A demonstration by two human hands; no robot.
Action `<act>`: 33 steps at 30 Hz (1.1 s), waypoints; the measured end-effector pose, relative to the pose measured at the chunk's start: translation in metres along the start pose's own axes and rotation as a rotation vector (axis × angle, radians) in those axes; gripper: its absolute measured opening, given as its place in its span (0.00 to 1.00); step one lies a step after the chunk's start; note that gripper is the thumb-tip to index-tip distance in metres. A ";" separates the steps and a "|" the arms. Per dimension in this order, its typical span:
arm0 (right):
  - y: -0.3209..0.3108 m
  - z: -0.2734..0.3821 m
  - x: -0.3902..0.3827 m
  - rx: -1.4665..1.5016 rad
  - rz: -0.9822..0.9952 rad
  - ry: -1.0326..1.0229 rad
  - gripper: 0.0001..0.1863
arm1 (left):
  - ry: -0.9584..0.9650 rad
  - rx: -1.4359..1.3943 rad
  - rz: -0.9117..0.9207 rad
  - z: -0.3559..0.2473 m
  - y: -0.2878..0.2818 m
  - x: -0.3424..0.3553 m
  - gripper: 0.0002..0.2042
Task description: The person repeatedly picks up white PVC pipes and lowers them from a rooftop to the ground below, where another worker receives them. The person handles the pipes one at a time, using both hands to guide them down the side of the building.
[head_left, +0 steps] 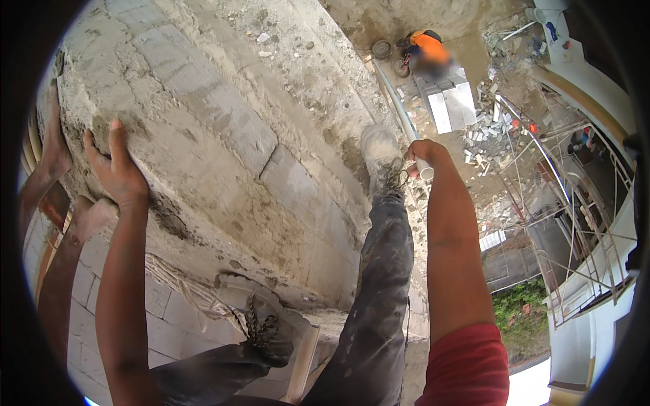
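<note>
My left hand (pixel 120 169) lies on the edge of a rough concrete ledge (pixel 203 169), fingers apart, holding nothing. Its fingertips touch the dusty surface. With fingers wrapped round it, my right hand (pixel 432 157) grips a long pale pipe (pixel 398 101) near its open end. The pipe runs away along the ledge's outer side, above the ground far below. My right boot (pixel 380 149), grey with dust, stands on the ledge near that hand. Lower down is my left boot (pixel 267 328), partly in shadow.
Another person's bare limbs (pixel 51 169) reach in at the far left. A block wall (pixel 162 304) and a wooden strip (pixel 302 362) are below. Beyond the drop, a person in orange (pixel 430 49) bends by pale blocks (pixel 452 107). Rubble (pixel 491 125) and scaffolding (pixel 575 216) are at right.
</note>
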State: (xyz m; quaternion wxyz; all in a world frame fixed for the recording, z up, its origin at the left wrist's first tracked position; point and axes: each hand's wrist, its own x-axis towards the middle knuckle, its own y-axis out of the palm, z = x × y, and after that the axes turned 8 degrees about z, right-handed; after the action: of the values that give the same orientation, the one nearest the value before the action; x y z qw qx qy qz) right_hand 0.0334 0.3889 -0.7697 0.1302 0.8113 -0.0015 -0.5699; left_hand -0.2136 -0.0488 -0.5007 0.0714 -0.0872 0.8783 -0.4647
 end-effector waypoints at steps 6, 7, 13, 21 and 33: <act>-0.006 -0.018 0.015 0.150 0.112 -0.037 0.11 | 0.028 0.078 -0.007 0.002 -0.003 0.002 0.41; -0.008 -0.021 0.020 0.161 0.114 -0.050 0.10 | 0.019 0.086 -0.007 0.002 -0.004 0.001 0.40; -0.023 -0.033 0.031 0.295 0.248 -0.124 0.04 | 0.000 -0.037 0.009 0.004 -0.003 0.002 0.39; -0.041 -0.037 0.050 0.658 0.242 -0.174 0.04 | 0.173 0.214 0.106 0.028 -0.019 0.012 0.20; -0.060 -0.049 0.119 1.126 0.560 -0.261 0.05 | 0.652 0.785 0.217 0.062 -0.067 0.042 0.21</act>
State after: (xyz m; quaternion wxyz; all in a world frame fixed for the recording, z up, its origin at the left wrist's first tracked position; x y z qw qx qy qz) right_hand 0.1115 0.4393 -0.8771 -0.1733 0.6484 -0.5283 -0.5201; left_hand -0.2356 -0.1447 -0.4816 -0.1309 0.1868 0.6185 -0.7519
